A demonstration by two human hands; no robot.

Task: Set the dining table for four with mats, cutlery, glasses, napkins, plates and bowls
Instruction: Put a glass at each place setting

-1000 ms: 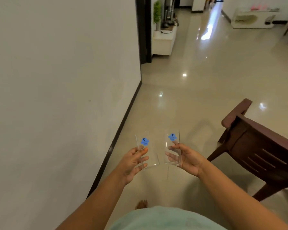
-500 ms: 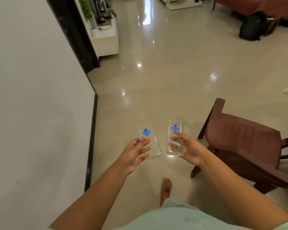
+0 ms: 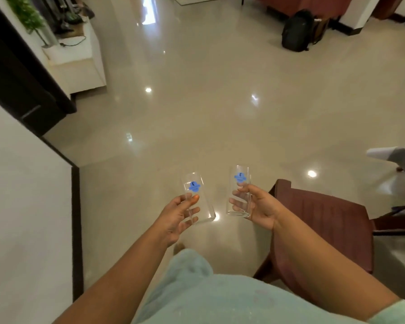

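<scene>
I carry two clear drinking glasses, each with a blue sticker near the rim. My left hand (image 3: 177, 215) grips the left glass (image 3: 198, 197), which tilts a little to the left. My right hand (image 3: 257, 206) holds the right glass (image 3: 240, 189) almost upright, fingers curled round its lower half. Both glasses hang in the air over the shiny beige floor, about a hand's width apart. The dining table is mostly out of view.
A dark red wooden chair (image 3: 332, 220) stands close on my right. A white wall (image 3: 21, 206) with a black skirting runs along my left, ending at a corner. A black backpack (image 3: 296, 31) sits far ahead; a white cabinet (image 3: 77, 66) stands at the far left. A white cloth edge (image 3: 398, 157) shows at the right.
The view has swung to the right and forward past the wall corner. The chair has come nearer. Both hands keep their grip on the glasses.
</scene>
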